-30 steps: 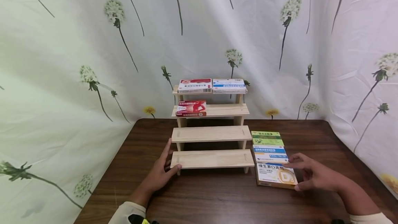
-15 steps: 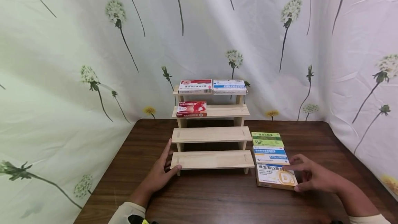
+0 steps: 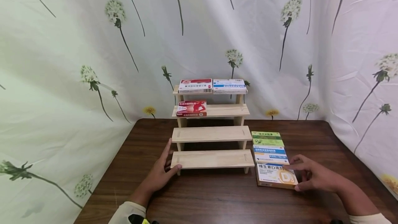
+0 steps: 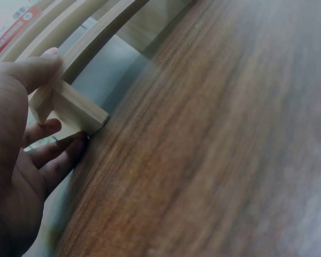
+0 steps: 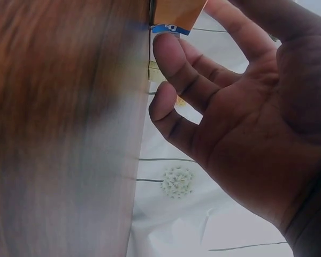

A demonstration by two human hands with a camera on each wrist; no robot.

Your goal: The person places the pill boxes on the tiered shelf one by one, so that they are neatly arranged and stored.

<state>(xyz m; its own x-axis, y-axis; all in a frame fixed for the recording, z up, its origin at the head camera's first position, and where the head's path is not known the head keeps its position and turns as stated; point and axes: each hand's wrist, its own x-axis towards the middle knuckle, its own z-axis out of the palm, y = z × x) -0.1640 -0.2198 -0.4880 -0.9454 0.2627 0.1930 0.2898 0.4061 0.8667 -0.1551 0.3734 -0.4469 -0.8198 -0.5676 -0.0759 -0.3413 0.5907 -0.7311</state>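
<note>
A four-step wooden display rack stands mid-table. My left hand is at its left end, thumb on the lowest step's front edge and index finger reaching up beside the second step. In the left wrist view, the other fingers lie loosely by the rack's leg. On the right lies a white and orange vitamin D drops box. My right hand holds its right end, index finger at the back edge and thumb at the front corner. The right wrist view shows the last fingers bent beside the box's orange side.
Behind the vitamin D box lie a blue and white medicine box and a green one. The top step bears a red and white box and a white and blue box. A red box sits one step lower.
</note>
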